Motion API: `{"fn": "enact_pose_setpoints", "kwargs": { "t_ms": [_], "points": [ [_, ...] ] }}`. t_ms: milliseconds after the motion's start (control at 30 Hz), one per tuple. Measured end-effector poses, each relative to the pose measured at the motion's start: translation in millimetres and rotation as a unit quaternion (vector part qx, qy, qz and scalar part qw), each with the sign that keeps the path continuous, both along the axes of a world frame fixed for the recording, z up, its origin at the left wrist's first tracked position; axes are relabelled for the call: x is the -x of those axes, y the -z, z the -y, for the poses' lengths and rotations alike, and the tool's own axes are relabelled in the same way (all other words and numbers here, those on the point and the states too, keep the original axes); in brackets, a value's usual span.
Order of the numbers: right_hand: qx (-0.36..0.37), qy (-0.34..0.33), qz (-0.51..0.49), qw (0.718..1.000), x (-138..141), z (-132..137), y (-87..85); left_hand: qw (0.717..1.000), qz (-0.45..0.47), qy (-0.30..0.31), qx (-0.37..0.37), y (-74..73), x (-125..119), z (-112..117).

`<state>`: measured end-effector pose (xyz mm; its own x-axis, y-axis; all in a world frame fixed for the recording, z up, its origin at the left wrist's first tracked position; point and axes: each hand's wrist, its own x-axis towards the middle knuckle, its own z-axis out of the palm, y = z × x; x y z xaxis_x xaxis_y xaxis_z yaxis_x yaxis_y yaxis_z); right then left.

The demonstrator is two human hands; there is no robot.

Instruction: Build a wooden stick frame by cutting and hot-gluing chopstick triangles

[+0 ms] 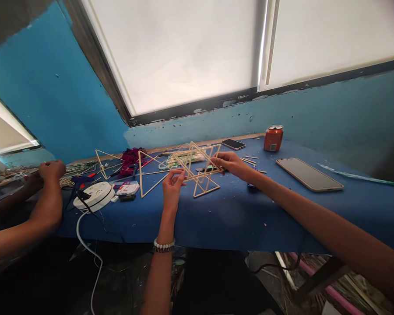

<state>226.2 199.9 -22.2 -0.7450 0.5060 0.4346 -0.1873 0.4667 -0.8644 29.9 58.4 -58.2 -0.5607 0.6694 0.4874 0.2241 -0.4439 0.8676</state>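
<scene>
Both hands hold a star-like frame of thin wooden sticks above the blue table. My left hand, with a beaded bracelet at the wrist, pinches its left side between thumb and fingers. On the right side, the fingers of my right hand are closed around the sticks near a corner. Left of my left hand stands a triangular stick frame. A further stick frame is behind it. Bundled sticks in clear plastic lie behind the held frame, partly hidden by it.
A white round power strip with a cable, a small plastic case and dark red yarn are at left. Another person's hand is further left. To the right are a red can, a large phone and a smaller phone.
</scene>
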Motion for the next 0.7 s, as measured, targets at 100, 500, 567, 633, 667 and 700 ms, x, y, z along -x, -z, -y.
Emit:
{"fn": "enact_pose_setpoints", "kwargs": {
  "t_ms": [100, 500, 567, 633, 667, 700],
  "points": [
    [0.003, 0.006, -0.014, 1.0, 1, -3, 1.2, 1.0, 0.007, -0.007, -0.012, -0.5, 0, 0],
    [0.009, 0.025, -0.02, 0.999, -1, -3, -0.9, 0.99, 0.097, -0.068, -0.072, 3.3, 11, -1],
    [0.012, 0.028, -0.022, 0.999, -1, -3, -1.0, 0.987, 0.112, -0.088, -0.08, 3.9, 14, -1],
    [0.013, 0.029, -0.018, 0.999, -1, -3, -1.1, 0.984, 0.116, -0.108, -0.084, 4.8, 16, -1],
    [0.012, 0.03, -0.016, 0.999, -1, -3, -1.0, 0.983, 0.112, -0.117, -0.083, 5.3, 17, -2],
    [0.012, 0.03, -0.016, 0.999, -1, -3, -1.0, 0.984, 0.102, -0.121, -0.079, 5.7, 17, -2]
  ]
}}
